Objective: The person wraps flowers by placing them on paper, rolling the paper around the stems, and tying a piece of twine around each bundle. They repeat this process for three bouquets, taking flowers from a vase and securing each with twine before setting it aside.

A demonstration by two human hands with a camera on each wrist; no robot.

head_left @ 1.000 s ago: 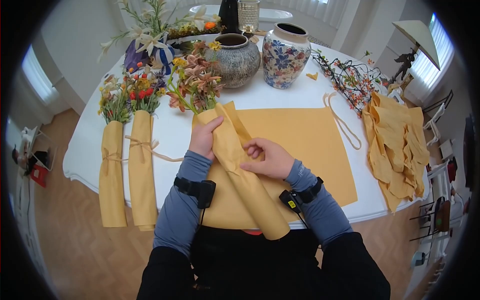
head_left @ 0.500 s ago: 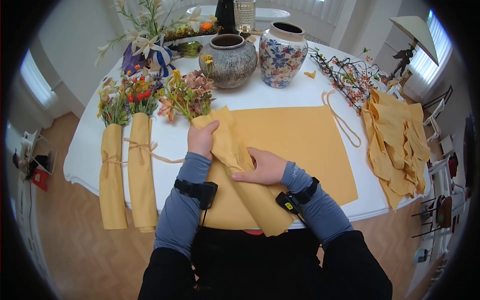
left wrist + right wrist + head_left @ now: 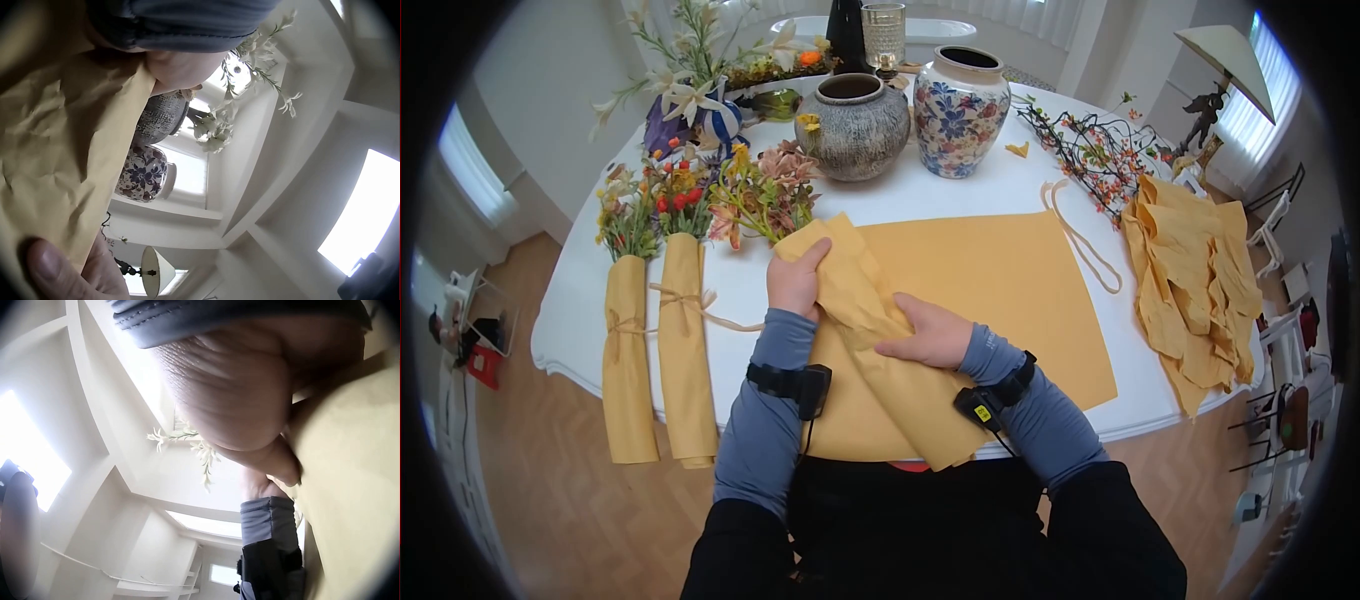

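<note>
A roll of tan paper (image 3: 855,290) slants across the front of the table, with pink and yellow flowers (image 3: 765,190) sticking out of its upper end. Near that end the left hand (image 3: 795,280) grips the roll, thumb over the top. Lower down, the right hand (image 3: 932,332) holds the roll's right side, its thumb on the paper and its fingers hidden behind. Under the roll lies a flat tan sheet (image 3: 1020,300). The right wrist view shows the right thumb against the paper (image 3: 350,469).
Two wrapped bouquets (image 3: 628,370) lie at the left. Behind stand a grey vase (image 3: 855,130) and a floral vase (image 3: 960,115). A cord loop (image 3: 1085,240), berry branches (image 3: 1090,150) and crumpled paper (image 3: 1190,280) are at the right.
The flowers and the roll's upper end have shifted slightly left and down. The right hand's fingers have moved behind the paper, and the roll's lower part looks wider.
</note>
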